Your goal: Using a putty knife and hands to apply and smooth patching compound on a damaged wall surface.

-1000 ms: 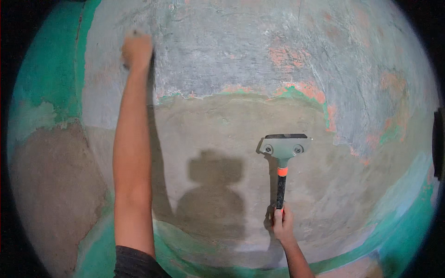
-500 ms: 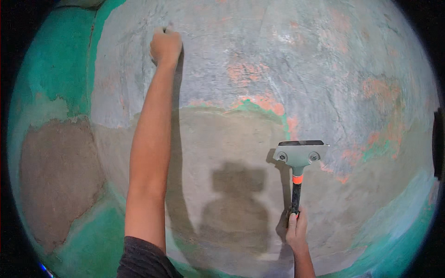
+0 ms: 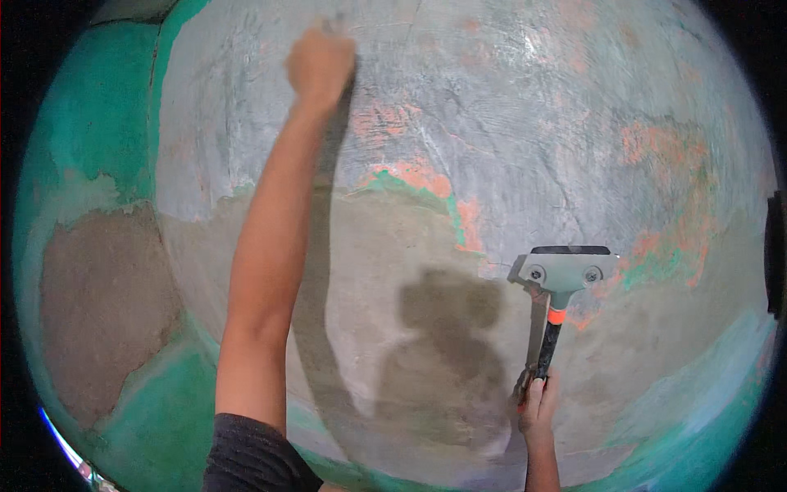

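High on the wall, my left hand (image 3: 321, 70) is closed in a fist with the arm stretched up. A small greyish shape shows blurred above its knuckles, and I cannot make out what it is. At the lower right my right hand (image 3: 538, 406) is wrapped round the black handle of a wide-headed scraper (image 3: 566, 275). The scraper points upward, with a grey head, two screws, a dark strip along the top and an orange ring. Its shadow falls just left of it. The wall (image 3: 459, 74) is patchy with grey-white coating and orange and green remnants.
Bare brownish plaster (image 3: 106, 303) shows on the left, bordered by green paint (image 3: 98, 107). A vertical crack (image 3: 154, 98) runs down at the upper left. My shadow lies on the lower middle of the wall. A bright strip (image 3: 65, 443) shows at the lower left edge.
My left hand has moved right and slightly up along the wall. My right hand and the scraper have shifted right, and the view has moved a little.
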Action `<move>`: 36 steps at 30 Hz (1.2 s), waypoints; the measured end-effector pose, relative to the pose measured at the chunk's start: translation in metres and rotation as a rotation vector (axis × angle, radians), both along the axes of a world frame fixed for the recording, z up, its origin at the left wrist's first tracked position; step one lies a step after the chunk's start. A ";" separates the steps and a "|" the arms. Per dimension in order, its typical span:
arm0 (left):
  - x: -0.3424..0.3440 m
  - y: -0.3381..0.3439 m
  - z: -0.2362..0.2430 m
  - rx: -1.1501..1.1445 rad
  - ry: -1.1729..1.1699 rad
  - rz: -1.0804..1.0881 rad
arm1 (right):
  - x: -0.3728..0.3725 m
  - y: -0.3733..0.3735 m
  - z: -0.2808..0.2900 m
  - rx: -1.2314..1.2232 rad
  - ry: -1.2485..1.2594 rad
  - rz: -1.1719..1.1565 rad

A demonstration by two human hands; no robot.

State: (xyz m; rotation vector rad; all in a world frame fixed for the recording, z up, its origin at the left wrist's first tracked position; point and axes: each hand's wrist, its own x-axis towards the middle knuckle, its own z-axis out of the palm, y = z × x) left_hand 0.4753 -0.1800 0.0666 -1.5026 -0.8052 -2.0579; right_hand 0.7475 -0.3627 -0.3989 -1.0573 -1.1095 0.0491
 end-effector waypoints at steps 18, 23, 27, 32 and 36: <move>-0.004 0.030 0.022 0.229 0.074 0.194 | 0.010 0.004 0.010 0.069 0.003 0.205; 0.020 -0.004 -0.004 0.248 0.452 0.189 | 0.012 0.008 -0.003 0.055 0.217 0.272; -0.021 0.028 0.022 0.243 0.202 0.109 | -0.001 0.003 0.011 0.138 0.080 0.276; -0.046 0.043 0.016 0.129 0.125 -0.020 | -0.019 -0.005 0.022 0.119 0.081 0.264; 0.007 0.024 -0.019 0.523 0.524 -0.081 | -0.024 0.003 0.018 0.245 0.186 0.196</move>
